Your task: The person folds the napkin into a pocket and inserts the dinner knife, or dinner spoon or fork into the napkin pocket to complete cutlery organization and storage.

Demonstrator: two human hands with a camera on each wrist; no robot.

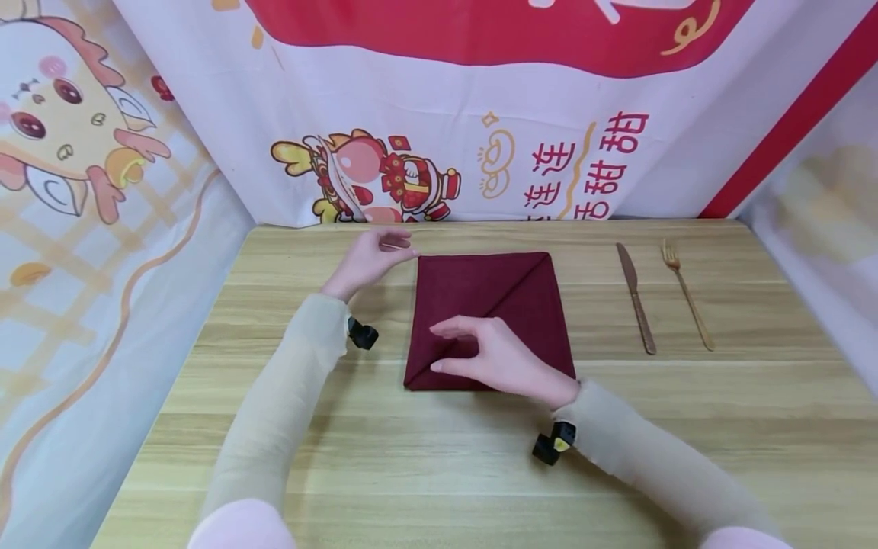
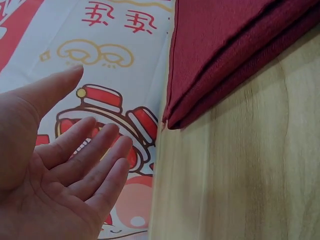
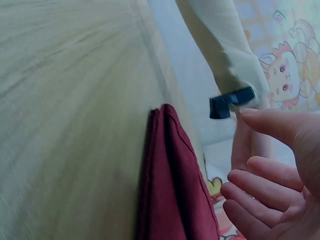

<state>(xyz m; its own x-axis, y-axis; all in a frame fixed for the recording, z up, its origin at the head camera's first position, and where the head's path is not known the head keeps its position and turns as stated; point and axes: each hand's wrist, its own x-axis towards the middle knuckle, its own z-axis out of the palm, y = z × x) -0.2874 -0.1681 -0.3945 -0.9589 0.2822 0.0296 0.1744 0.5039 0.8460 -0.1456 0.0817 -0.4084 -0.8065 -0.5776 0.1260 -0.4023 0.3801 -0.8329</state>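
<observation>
A dark red cloth (image 1: 453, 290), folded into a square with a diagonal edge across its top, lies flat on the wooden table. My left hand (image 1: 370, 259) hovers by its far left corner, fingers relaxed and holding nothing. In the left wrist view the left hand (image 2: 75, 165) is apart from the layered corner of the cloth (image 2: 215, 55). Over the cloth's near part is my right hand (image 1: 501, 358), its fingers loosely bent with nothing between them. The right wrist view shows the right hand (image 3: 280, 175) beside a folded corner of the cloth (image 3: 172, 185).
To the right of the cloth lie a knife (image 1: 638, 301) and a fork (image 1: 688, 297), side by side on the table (image 1: 411, 457). A printed fabric backdrop (image 1: 425, 99) hangs at the table's far edge, with more fabric at the left and right.
</observation>
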